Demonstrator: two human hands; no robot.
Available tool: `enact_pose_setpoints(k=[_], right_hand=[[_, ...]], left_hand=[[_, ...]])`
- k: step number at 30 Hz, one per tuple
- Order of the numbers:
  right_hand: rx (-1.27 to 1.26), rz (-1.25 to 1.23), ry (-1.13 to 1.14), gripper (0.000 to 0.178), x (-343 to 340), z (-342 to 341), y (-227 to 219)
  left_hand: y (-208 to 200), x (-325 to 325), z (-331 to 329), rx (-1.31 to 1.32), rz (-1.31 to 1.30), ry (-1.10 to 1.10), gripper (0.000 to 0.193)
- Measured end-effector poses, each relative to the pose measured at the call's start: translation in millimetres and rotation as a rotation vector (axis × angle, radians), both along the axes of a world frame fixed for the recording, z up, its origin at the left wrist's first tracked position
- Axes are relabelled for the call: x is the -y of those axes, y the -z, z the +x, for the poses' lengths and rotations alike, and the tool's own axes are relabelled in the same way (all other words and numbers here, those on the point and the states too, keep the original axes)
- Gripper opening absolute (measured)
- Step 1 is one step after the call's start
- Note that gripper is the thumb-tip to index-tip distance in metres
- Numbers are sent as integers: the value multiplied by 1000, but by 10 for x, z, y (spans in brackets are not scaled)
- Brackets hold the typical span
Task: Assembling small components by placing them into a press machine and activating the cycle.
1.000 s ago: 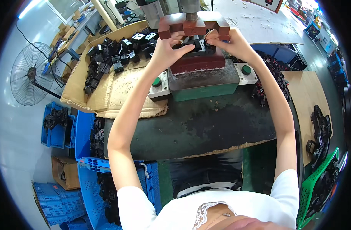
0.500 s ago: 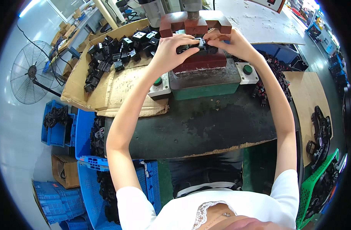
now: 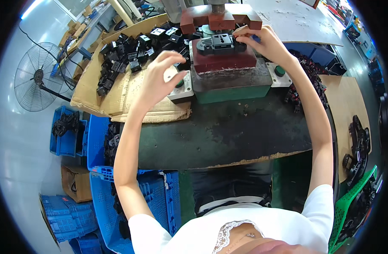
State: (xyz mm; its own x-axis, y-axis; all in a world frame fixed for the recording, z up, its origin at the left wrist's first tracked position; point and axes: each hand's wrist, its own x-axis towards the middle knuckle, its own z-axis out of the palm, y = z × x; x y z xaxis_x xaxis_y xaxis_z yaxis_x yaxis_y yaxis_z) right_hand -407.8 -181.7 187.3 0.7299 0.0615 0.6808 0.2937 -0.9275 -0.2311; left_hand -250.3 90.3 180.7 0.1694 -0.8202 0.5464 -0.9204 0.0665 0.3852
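left hand (image 3: 155,80): empty, fingers and thumb spread apart, at the near right part of a tan cardboard box (image 3: 130,111). thumb tip overlaps, in this view, a round green push button (image 3: 180,84) on a white housing; cannot tell whether they touch.

right hand (image 3: 265,44): thumb and fingers drawn together at the right end of a long black plastic part with a block-shaped raised middle (image 3: 221,41). cannot tell whether they pinch the part or only rest against it.

the part lies crosswise on top of a dark-red block (image 3: 223,62), ribbed rounded end to the left. block sits on a grey-topped metal base with a green front (image 3: 234,95), toward the far side of a worn, dark-topped desk (image 3: 219,142). a notched red-brown press head (image 3: 221,19) hangs above and slightly beyond the part, gap between.

right of the base: a second round green button (image 3: 280,70) on a white housing, uncovered. farther right, a heap of small black and red pieces (image 3: 308,80).

left: the cardboard box bears a jumbled pile of black cube-like plastic pieces (image 3: 125,53), some with white faces. near left, below desk level, blue plastic crates (image 3: 104,203). near right, a green plastic crate (image 3: 342,211) with dark parts inside.
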Motion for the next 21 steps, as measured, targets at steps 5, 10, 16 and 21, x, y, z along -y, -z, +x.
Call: enact_pose_setpoints(k=[5, 10, 16, 21], right_hand=[[28, -47, 21, 17, -63, -22, 20], [-31, 27, 47, 15, -47, -182, -50], [-305, -41, 197, 13, -64, -911, -38], [-178, -54, 303, 22, -81, -1274, 330]], left_hand=[[225, -225, -70, 54, 138, -126, 16], [330, -225, -82, 40, 103, -89, 13], [304, -239, -139, 276, 74, -123, 9], [332, -219, -145, 292, 64, -96, 14]])
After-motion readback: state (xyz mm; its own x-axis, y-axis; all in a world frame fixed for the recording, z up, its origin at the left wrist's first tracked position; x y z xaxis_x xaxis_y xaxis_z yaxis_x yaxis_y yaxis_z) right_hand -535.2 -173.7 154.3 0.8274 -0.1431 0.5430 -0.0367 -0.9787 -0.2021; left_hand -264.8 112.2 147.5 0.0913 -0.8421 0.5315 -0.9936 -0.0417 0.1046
